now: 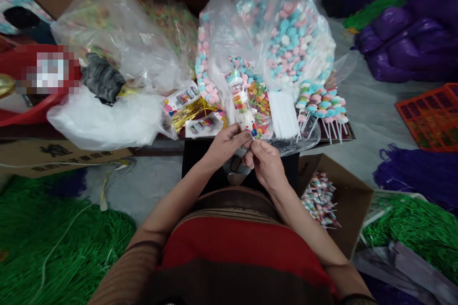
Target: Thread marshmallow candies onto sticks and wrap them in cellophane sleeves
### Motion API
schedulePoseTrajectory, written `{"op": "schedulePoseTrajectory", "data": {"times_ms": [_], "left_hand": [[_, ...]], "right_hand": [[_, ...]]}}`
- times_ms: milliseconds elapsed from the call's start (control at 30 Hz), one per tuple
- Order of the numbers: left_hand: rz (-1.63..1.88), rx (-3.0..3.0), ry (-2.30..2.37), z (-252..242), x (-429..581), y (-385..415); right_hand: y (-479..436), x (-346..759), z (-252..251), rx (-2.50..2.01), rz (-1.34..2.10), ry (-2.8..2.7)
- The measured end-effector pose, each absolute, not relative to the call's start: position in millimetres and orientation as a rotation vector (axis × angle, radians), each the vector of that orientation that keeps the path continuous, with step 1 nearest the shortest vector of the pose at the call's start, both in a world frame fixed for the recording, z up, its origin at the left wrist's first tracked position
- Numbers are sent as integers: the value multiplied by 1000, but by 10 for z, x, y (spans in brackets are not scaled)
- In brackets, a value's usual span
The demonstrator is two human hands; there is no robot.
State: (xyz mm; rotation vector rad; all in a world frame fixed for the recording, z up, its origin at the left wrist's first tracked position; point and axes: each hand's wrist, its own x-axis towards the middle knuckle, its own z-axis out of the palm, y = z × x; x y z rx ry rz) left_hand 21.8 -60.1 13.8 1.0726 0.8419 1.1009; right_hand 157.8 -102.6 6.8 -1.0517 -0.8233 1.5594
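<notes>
Just in front of my body, a candy skewer in a clear printed wrapper [240,100] stands roughly upright, its lower end between my hands. My left hand [229,143] is closed, thumb and fingers pinching the wrapper's bottom. Close beside it, my right hand [265,158] pinches the same end, around where the stick comes out. Gold twist ties [189,113] and flat printed wrappers [204,126] lie left of the skewer. To its right are loose colourful ring candies [260,97], a stack of white sticks [282,114] and a pile of unwrapped candy skewers [322,100].
Large clear bags of pink, blue and white candies [293,33] stand behind. At left are a red basin [71,90] and a grey glove [102,76]. A cardboard box [354,200] of wrapped candies sits low right, near an orange crate [429,116].
</notes>
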Motion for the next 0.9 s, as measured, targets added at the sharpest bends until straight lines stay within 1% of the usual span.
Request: {"op": "schedulePoseTrajectory", "data": {"times_ms": [167,233,300,400,533,633,733,900], "left_hand": [[1180,1738,1110,89,202,-513],[1159,1974,1147,89,177,-479],[1090,2056,1100,93,133,-459],[1024,1833,964,96,74,-461],[1125,1179,772,122,105,-476],[1105,845,664,196,202,-476],[1044,724,671,285,299,-500],[983,681,675,337,387,-603]], "right_hand": [[-1017,1573,18,-1092,1522,-839],[-1011,1567,3,-1097,1494,-841],[-1008,1561,-2,-1095,1487,-849],[-1010,1557,7,-1066,1501,-868],[-1029,1552,-3,-1045,1515,-862],[-1047,1533,-39,-1065,1528,-863],[-1062,1507,-60,-1066,1546,-867],[-1099,1462,-74,-1040,1539,-864]]}}
